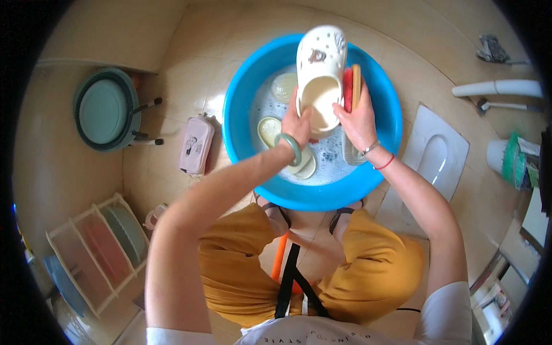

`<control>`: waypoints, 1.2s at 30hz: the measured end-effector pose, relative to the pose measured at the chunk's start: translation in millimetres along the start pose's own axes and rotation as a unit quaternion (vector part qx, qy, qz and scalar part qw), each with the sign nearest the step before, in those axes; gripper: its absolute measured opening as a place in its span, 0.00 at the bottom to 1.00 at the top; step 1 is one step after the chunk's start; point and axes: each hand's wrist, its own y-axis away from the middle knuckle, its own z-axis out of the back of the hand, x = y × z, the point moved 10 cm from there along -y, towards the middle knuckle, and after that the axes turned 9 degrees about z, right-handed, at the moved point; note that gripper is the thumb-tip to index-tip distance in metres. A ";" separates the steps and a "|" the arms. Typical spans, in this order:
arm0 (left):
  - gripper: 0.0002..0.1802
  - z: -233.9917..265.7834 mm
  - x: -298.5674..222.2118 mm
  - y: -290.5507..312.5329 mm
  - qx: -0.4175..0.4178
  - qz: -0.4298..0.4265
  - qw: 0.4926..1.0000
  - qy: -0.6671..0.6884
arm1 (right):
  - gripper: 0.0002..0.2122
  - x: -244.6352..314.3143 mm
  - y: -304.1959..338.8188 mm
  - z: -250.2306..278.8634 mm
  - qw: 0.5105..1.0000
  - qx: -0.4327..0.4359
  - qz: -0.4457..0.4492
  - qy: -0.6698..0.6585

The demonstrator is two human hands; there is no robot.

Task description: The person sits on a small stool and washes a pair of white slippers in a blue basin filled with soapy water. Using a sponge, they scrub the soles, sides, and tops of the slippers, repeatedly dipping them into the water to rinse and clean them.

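Note:
A white clog (319, 64) with small charms on its holed upper is held above a big blue basin (236, 123) of sudsy water. My left hand (296, 125) grips the clog by its heel end, the opening turned up toward me. In my right hand (359, 122) is a scrub brush (356, 86) with a wooden back and red bristles, its bristles against the clog's side. The right thumb also touches the clog's rim. Below, a pale slipper (268, 131) and other pale footwear lie in the suds. A clear object (353, 154) beneath my right wrist is partly hidden.
A squat toilet (438, 148) is set in the floor right of the basin. At left are a pink bag (196, 145), stacked green basins (102, 118) and a rack (95, 253). A bin with a green bag (510, 160) stands at far right.

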 end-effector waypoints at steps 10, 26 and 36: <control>0.35 203.5 -61.6 -47.9 -0.156 -0.024 0.977 0.143 | 0.36 94.9 -121.7 -189.8 0.995 0.034 0.053 -0.079; 0.27 291.3 155.6 -152.0 -0.230 0.161 0.936 0.211 | 0.21 64.9 -60.7 -315.4 0.895 0.173 -0.148 -0.385; 0.31 423.3 206.5 -154.9 -0.275 0.070 0.938 0.199 | 0.17 67.3 -39.8 -410.3 0.908 0.163 -0.179 -0.342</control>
